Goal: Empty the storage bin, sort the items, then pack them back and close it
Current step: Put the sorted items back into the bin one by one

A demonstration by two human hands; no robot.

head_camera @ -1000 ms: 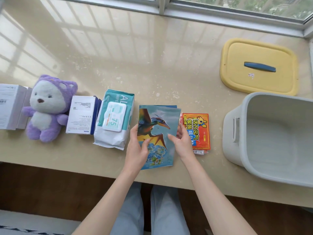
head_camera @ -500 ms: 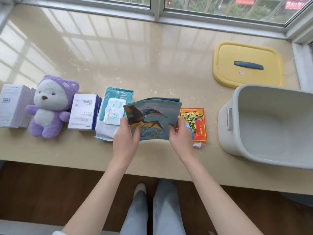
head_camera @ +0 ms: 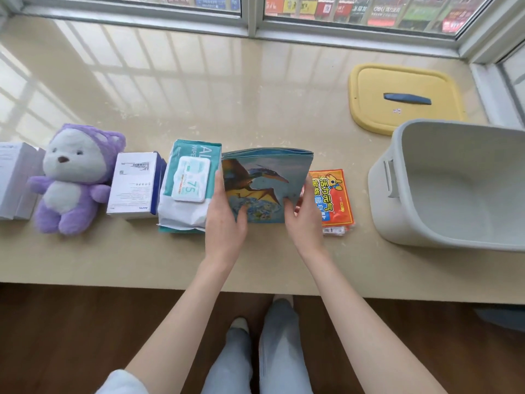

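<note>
A: Where's the book stack (head_camera: 264, 180)?
B: We see the left hand (head_camera: 225, 220) and right hand (head_camera: 305, 220) gripping its side edges. It's tilted up between the wipes pack (head_camera: 190, 180) and red packet (head_camera: 332, 200), with the bin (head_camera: 454, 189) apart, right.

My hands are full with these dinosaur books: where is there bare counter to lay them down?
Widest free patch: the counter between the item row and the window frame, left of the yellow lid. A bare strip runs along the near edge. Crowded: the row from the plush toy to the orange packet, around the dinosaur books.
</note>
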